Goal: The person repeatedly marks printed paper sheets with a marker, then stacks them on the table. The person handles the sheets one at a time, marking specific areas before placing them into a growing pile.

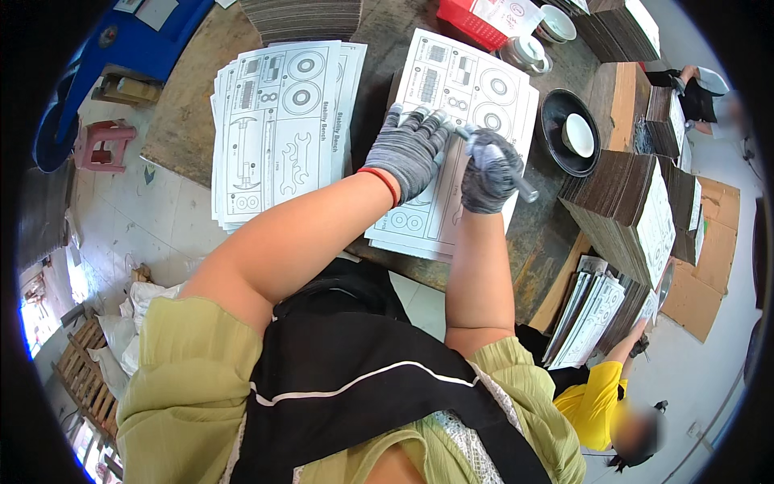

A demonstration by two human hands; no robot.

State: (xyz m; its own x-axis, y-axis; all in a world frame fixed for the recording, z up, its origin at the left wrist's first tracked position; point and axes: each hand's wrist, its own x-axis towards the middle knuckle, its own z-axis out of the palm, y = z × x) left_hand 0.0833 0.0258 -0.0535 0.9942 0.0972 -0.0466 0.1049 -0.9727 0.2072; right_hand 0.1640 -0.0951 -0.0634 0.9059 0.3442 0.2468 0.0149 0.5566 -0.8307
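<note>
My left hand [409,152], in a grey striped knit glove with a red band at the wrist, presses flat on the right stack of printed sheets [407,206], fingers stretched out. Close beside it, my right hand [489,173], gloved the same way, is closed around a slim metallic rod-like tool [526,192]. One end sticks out below the fist; the other points at the sheet near my left fingertips. Its exact kind is hidden by the grip. The sheets show line drawings of rings and wrenches. To the left lies another stack of printed sheets [278,165], slightly fanned.
A black bowl [550,121] holding a white bowl [577,135] stands right of the sheets. Behind are a lidded jar [528,53] and a red basket [468,22]. Tall cardboard stacks [605,189] line the right side. Two people work there. A pink stool [105,145] stands left.
</note>
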